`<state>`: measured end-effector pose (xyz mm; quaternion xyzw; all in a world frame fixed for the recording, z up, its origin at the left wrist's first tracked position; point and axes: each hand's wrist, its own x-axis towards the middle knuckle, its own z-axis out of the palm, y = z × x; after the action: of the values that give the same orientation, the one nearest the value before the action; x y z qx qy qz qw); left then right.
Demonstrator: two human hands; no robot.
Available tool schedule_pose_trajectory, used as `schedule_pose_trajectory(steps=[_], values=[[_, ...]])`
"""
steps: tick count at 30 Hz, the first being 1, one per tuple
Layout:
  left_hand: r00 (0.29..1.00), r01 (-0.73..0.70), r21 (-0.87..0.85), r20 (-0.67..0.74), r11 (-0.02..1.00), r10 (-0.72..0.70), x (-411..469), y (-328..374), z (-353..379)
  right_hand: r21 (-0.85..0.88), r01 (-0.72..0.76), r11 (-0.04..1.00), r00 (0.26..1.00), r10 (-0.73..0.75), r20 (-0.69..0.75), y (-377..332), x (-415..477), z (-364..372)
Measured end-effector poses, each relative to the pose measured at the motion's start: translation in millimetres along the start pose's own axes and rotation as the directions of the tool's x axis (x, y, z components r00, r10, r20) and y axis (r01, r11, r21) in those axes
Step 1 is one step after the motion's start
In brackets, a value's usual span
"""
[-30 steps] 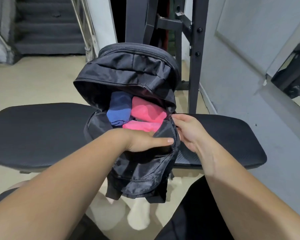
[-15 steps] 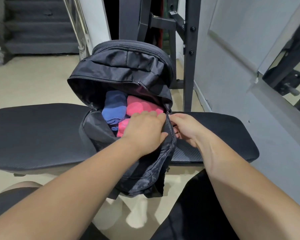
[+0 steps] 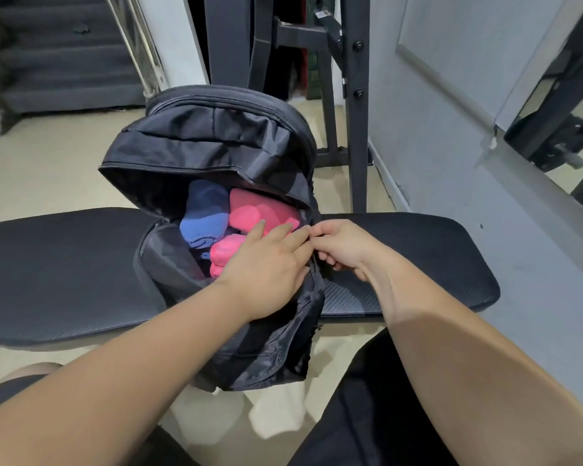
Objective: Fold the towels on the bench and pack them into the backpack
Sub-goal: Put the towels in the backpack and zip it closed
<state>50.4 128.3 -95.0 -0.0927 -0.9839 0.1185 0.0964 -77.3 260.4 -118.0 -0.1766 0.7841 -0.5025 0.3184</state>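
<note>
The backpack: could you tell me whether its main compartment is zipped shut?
No, the backpack gapes open, showing a blue towel and pink towels inside.

Backpack (image 3: 216, 142): black nylon, stands mid-bench (image 3: 64, 264), btm front panel hangs over the near edge. Main compt unzipped wide, top flap tipped back, mouth faces camera. Bench: black padded, runs L–R across view.

Inside main compt, 3 folded/rolled towels:
- blue towel (image 3: 202, 216): L side, on end.
- upper pink towel (image 3: 249, 210): R of blue, touching it, partly under flap edge.
- lower pink towel (image 3: 223, 253): nearer mouth, below the other two, touching both.
</note>
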Motion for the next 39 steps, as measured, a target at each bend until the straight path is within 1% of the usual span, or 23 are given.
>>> schedule_pose_trajectory(steps=[3, 7, 8, 10, 15, 17, 18, 20, 22, 23, 24, 26, 28, 31, 34, 36, 39], values=[[1.0, -0.021, -0.009, -0.012, 1.0, 0.021, -8, -5, 4, -0.086, 0.023, 0.996, 0.999, -0.019, 0.044, -2, 0, 0], [0.999, -0.036, -0.015, -0.019, 0.999, 0.035, -12, -8, 3, -0.27, 0.072, 0.96, 0.997, -0.065, 0.035, -10, 3, -1], [0.999, -0.042, -0.013, -0.019, 0.999, 0.042, -12, -9, 3, -0.294, 0.079, 0.952, 0.997, -0.072, 0.035, -11, 3, -3], [0.998, -0.055, -0.007, -0.022, 0.998, 0.055, -10, -11, 1, -0.286, 0.091, 0.954, 0.996, -0.088, 0.024, -11, 2, -6], [0.995, -0.088, -0.02, -0.049, 0.996, 0.087, -7, -13, 2, -0.161, 0.179, 0.97, 0.976, -0.196, -0.095, -7, 0, -15], [0.993, -0.099, -0.032, -0.063, 0.995, 0.097, -7, -14, 3, -0.128, 0.192, 0.973, 0.973, -0.205, -0.105, -5, 0, -16], [0.993, -0.102, -0.037, -0.067, 0.994, 0.099, -6, -14, 4, -0.07, 0.183, 0.981, 0.976, -0.19, -0.109, -4, -1, -15], [0.992, -0.105, -0.045, -0.07, 0.993, 0.102, -6, -16, 4, 0.153, 0.126, 0.98, 0.988, -0.111, -0.103, -2, -2, -11], [0.992, -0.106, -0.052, -0.069, 0.993, 0.102, -7, -17, 4, 0.399, 0.055, 0.915, 0.997, -0.032, -0.066, -1, -5, -5], [0.993, -0.099, -0.062, -0.069, 0.993, 0.095, -7, -17, 4, 0.485, 0.032, 0.874, 0.998, -0.005, -0.056, 0, -6, -2], [0.994, -0.091, -0.08, -0.072, 0.993, 0.085, -8, -16, 4, 0.531, 0.022, 0.847, 0.998, 0.014, -0.063, 1, -8, 1], [0.997, -0.051, -0.156, -0.073, 0.987, 0.04, -5, -11, -2, 0.526, 0.047, 0.849, 0.993, 0.019, -0.12, 2, -10, 5], [0.997, 0.026, -0.234, -0.062, 0.972, -0.042, 7, -5, -10, 0.513, 0.102, 0.853, 0.983, -0.005, -0.186, 2, -11, 8], [0.982, 0.136, -0.213, -0.098, 0.968, -0.159, 32, 2, -20, 0.539, 0.169, 0.825, 0.971, -0.046, -0.235, 3, -12, 7], [0.959, 0.277, -0.197, 0.001, 0.94, -0.283, 50, 8, -24, 0.567, 0.186, 0.803, 0.975, -0.081, -0.205, 9, -14, 3], [0.949, 0.314, -0.17, 0.052, 0.934, -0.31, 58, 11, -23, 0.557, 0.192, 0.808, 0.977, -0.103, -0.187, 13, -16, 0], [0.944, 0.328, -0.141, 0.088, 0.934, -0.318, 70, 14, -23, 0.476, 0.202, 0.856, 0.972, -0.114, -0.207, 16, -16, -1]])
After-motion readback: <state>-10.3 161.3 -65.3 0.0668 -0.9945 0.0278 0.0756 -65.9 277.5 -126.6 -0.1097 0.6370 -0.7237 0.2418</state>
